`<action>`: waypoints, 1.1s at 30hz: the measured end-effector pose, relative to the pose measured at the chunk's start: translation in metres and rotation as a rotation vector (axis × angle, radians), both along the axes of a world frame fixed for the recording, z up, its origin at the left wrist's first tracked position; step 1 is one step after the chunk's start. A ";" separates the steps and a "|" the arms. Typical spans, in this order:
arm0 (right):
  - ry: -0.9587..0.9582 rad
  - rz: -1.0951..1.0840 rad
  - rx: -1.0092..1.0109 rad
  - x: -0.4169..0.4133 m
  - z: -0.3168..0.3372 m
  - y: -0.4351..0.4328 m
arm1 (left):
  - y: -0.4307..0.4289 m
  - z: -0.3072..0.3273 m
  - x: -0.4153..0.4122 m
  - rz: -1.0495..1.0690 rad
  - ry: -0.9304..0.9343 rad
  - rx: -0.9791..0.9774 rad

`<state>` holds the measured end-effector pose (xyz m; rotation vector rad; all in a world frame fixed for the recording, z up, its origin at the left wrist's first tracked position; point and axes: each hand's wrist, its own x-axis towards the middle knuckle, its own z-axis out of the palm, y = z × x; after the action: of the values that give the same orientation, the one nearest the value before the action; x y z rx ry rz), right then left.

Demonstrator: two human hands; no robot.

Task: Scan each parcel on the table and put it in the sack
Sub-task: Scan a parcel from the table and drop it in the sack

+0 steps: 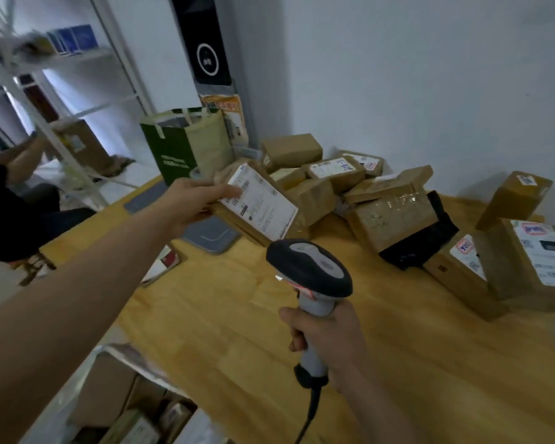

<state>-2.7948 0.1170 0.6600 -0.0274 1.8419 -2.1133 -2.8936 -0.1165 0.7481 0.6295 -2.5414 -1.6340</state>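
Grey-and-black scanner [308,274] nearest, its handle wrapped firmly in the right hand [329,339], nose aimed up and away toward a white label. Down at the lower left, beside the table [237,331] edge, what looks like the sack [122,355], mouth open, with several boxes showing inside.

Further out, the left hand [186,203] grips a flat brown parcel [263,216] by its near end, one digit lying over the label's edge and the rest hidden beneath. Held tilted and clear of the wood, above a grey pad [212,235], label turned to the scanner. Hands well apart, each clamped on its own thing.

Probably light and fairly stiff: cardboard under glossy tape, so likely slick. Best taken across the short end with fingers well underneath, not by a corner, and with the barcode left uncovered.

Beyond, heaped toward the wall, a pile of parcels [334,174], all taped brown, and a soft-looking black package [430,238] half buried at the right. Larger boxes there probably call for a grip across both sides. Green bag [173,149] standing at the far edge.
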 end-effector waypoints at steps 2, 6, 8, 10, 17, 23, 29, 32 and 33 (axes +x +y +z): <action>0.024 0.042 0.034 0.011 0.003 -0.014 | -0.021 -0.004 0.025 0.025 -0.026 0.045; 0.063 0.111 0.098 0.029 0.010 -0.038 | -0.060 -0.010 0.066 0.052 -0.059 0.071; 0.093 0.143 0.146 0.036 0.014 -0.049 | -0.073 -0.012 0.081 0.078 -0.064 0.042; 0.131 0.173 0.201 0.042 0.016 -0.058 | -0.082 -0.012 0.094 0.093 -0.072 0.018; 0.212 0.236 0.330 0.060 0.019 -0.084 | -0.108 -0.020 0.121 0.154 -0.105 -0.051; 0.237 0.280 0.371 0.067 0.021 -0.094 | -0.122 -0.023 0.135 0.189 -0.129 -0.071; 0.239 0.306 0.388 0.071 0.019 -0.102 | -0.127 -0.021 0.143 0.228 -0.120 -0.077; 0.257 0.317 0.395 0.072 0.019 -0.105 | -0.128 -0.022 0.147 0.250 -0.128 -0.079; 0.263 0.321 0.402 0.073 0.019 -0.106 | -0.129 -0.023 0.147 0.252 -0.129 -0.080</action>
<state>-2.7221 0.0110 0.6791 -0.4896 2.2075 -1.5574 -2.7463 -0.2454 0.7250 1.0302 -2.4732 -1.4442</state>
